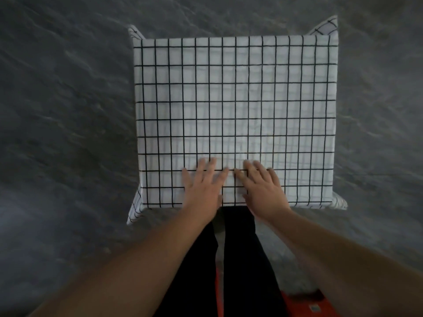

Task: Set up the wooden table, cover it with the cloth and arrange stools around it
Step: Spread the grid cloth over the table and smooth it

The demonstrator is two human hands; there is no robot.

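A white cloth [233,99] with a black grid pattern lies spread over a square table, hiding the wood entirely. Its corners hang down at all four sides, for instance the near left corner [135,209]. My left hand [202,186] rests flat on the cloth near the table's front edge, fingers spread. My right hand [263,186] lies flat beside it, fingers apart, almost touching the left. Neither hand holds anything. No stool shows clearly.
Grey stone-like floor [64,124] surrounds the table on all sides. My dark trouser legs [242,259] stand right at the front edge. Something orange-red [304,303] sits on the floor by my right foot, blurred.
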